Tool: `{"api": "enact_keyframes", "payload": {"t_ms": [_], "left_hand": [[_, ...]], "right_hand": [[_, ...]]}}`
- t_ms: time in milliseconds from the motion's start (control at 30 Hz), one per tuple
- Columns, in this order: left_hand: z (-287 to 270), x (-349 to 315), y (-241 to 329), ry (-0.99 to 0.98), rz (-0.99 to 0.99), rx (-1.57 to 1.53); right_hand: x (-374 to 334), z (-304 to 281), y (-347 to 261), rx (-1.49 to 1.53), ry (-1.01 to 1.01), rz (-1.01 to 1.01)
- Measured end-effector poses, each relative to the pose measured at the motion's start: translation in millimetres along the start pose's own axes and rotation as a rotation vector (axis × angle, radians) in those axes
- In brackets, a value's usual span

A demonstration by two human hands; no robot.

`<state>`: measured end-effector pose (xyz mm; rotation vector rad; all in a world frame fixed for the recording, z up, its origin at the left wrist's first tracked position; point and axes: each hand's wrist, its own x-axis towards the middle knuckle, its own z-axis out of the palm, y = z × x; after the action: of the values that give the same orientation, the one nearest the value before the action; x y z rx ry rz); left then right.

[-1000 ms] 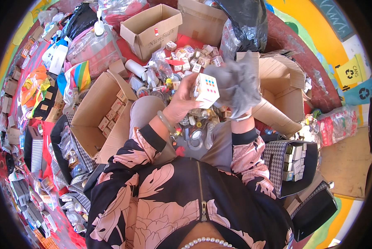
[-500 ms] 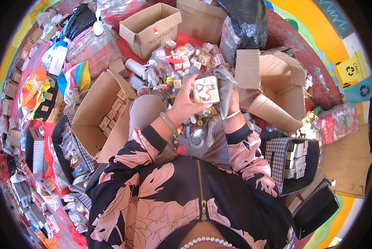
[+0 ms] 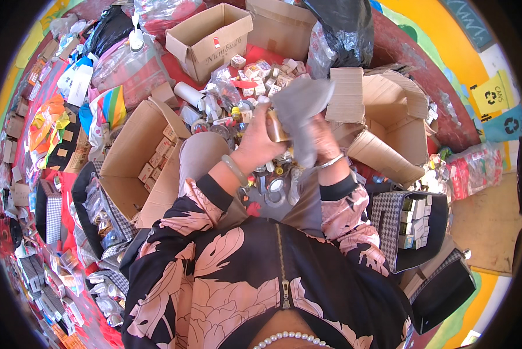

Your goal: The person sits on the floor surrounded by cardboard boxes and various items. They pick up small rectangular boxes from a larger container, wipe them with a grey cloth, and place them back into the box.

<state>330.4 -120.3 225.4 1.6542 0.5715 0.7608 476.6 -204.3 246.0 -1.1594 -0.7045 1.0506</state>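
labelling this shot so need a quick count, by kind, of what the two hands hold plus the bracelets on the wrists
Small box, in the left hand: 1
Grey cloth, in the right hand: 1
Bracelets: 2
Total: 4

Black jacket (image 3: 255, 276) (pink-flowered), brass-coloured zip (image 3: 282, 262), white-beaded necklace (image 3: 290, 335).
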Motion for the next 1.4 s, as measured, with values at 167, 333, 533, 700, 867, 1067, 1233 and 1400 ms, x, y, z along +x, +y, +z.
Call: {"api": "enact_keyframes", "payload": {"t_ms": [167, 333, 533, 700, 867, 1067, 1233, 1400], "left_hand": [[7, 2, -33, -0.075, 0.013, -0.477], [1, -1, -6, 0.079, 0.277, 0.338], [-6, 1, -5, -0.034, 0.186, 0.126], [-3, 2, -12, -0.014, 0.214, -0.104], [-11, 6, -23, 0.180, 0.165, -0.080], [-1, -2, -4, -0.007, 0.178, 0.376], [-4, -3, -5, -0.104, 0.135, 0.304], [0, -6, -11, -0.092, 0.091, 0.321]], "right_hand": [[13, 19, 18, -0.464, -0.070, -0.041], [25, 0, 44, -0.181, 0.165, -0.004], [22, 1, 34, 0.622, 0.121, 0.235], [25, -15, 41, 0.359, 0.172, 0.082], [22, -18, 1, 0.517, 0.359, 0.003], [9, 5, 14, -0.246, -0.080, 0.025], [21, 3, 48, -0.331, 0.153, -0.048], [19, 6, 48, -0.505, 0.380, -0.133]]}}
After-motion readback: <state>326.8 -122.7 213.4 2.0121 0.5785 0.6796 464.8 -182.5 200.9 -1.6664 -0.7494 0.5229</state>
